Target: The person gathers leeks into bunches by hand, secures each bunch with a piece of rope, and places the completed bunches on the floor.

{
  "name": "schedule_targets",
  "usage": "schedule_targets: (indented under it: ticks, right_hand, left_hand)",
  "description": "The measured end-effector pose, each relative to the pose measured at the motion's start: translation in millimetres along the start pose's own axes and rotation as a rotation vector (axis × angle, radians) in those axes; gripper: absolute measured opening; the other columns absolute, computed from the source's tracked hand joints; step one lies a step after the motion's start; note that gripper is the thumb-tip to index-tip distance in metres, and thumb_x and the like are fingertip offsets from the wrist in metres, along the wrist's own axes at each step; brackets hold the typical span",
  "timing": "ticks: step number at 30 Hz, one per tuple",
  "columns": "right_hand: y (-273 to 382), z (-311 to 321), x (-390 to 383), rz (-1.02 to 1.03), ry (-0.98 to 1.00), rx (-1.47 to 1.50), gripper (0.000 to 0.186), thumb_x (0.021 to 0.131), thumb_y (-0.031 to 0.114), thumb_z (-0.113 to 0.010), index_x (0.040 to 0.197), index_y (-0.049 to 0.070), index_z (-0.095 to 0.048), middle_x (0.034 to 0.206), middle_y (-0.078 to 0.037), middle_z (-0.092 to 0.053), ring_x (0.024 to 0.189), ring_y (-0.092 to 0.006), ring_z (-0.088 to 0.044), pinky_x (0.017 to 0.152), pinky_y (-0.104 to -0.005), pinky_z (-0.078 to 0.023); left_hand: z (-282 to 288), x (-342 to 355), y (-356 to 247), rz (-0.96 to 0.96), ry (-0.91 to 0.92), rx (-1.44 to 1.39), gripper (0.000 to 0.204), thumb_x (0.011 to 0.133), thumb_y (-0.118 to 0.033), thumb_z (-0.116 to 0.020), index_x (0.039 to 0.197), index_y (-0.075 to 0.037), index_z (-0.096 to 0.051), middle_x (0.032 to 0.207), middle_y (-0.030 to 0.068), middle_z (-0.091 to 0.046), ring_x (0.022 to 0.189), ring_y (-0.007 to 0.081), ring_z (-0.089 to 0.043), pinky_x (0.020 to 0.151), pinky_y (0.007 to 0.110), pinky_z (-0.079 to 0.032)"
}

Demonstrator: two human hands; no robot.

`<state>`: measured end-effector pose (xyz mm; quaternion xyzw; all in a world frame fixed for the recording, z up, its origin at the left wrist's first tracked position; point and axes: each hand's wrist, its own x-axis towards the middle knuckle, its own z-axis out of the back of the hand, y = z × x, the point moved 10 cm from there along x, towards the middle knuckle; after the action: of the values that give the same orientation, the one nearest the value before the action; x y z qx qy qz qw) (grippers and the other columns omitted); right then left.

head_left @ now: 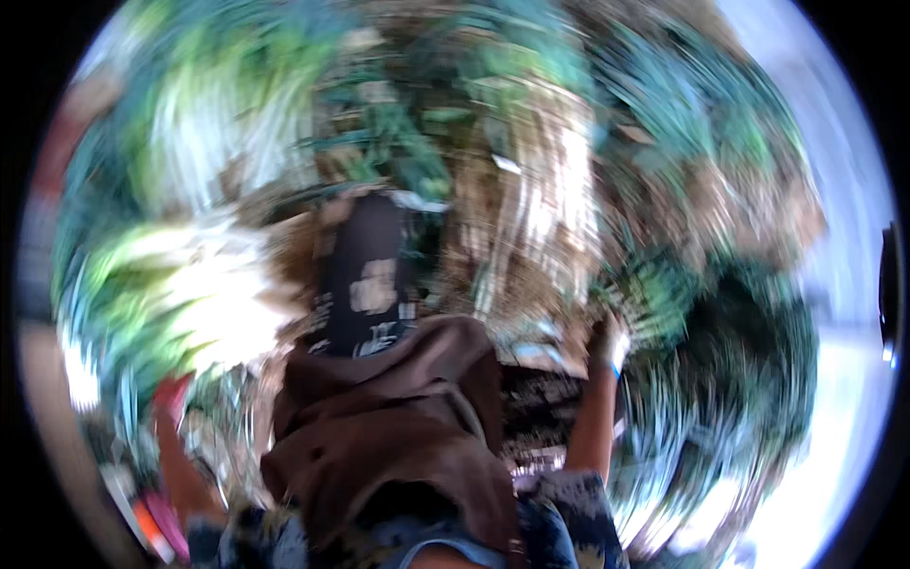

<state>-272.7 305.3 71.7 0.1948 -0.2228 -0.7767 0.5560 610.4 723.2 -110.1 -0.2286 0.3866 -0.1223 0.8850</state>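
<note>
Nearest the viewer, patterned sleeves flank a brown cloth spread over the lap. The left hand, at the near side of a pale-stalked bundle, is blurred; whether its fingers are closed cannot be told. The right hand is at the near end of a green bunch, right of the cloth; blur likewise obscures its grip. Beyond the cloth lies a long dark object with pale marks. Farther out, leafy heaps extend across the upper view.
</note>
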Motion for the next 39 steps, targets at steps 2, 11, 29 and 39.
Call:
schedule_targets:
  ticks: [2,11,29,39]
  right_hand:
    - [73,9,0,0.329,-0.107,-0.336,0.018,0.078,0.011,-0.058,0.096,0.007,-0.057,0.077,-0.011,-0.058,0.066,-0.0282,-0.054,0.057,-0.0380,-0.043]
    - [-46,121,-53,-0.245,-0.175,1.002,0.040,0.092,0.041,-0.054,0.108,0.005,-0.059,0.072,-0.003,-0.058,0.048,-0.0075,-0.045,0.041,-0.0225,-0.031]
    - [-387,-147,-175,-1.087,-0.676,1.263,0.019,0.083,0.024,-0.064,0.078,0.011,-0.052,0.054,-0.002,-0.037,0.045,-0.0184,-0.039,0.042,-0.0347,-0.036]
    - [-387,-33,-172,-0.815,-0.557,1.408,0.007,0.083,0.018,-0.062,0.079,0.013,-0.058,0.062,0.000,-0.051,0.049,-0.0144,-0.048,0.044,-0.0303,-0.041]
  left_hand:
    - [23,-34,-46,0.063,0.060,-0.249,0.062,0.083,-0.061,-0.051,0.119,-0.011,-0.058,0.127,0.0068,-0.056,0.110,0.0217,-0.054,0.087,0.044,-0.045]
    - [-24,0,-104,0.176,0.353,0.117,0.049,0.093,-0.049,-0.043,0.118,-0.009,-0.056,0.107,0.0086,-0.061,0.083,0.0245,-0.058,0.068,0.040,-0.050]
    - [12,-56,-333,-0.158,-0.030,0.182,0.024,0.092,-0.030,-0.052,0.102,-0.008,-0.056,0.093,0.0056,-0.056,0.078,0.0212,-0.053,0.064,0.036,-0.046]
    - [-115,-149,-553,-0.667,0.215,-0.169,0.036,0.088,-0.037,-0.056,0.115,-0.013,-0.060,0.109,0.0045,-0.060,0.098,0.0163,-0.057,0.078,0.035,-0.048]
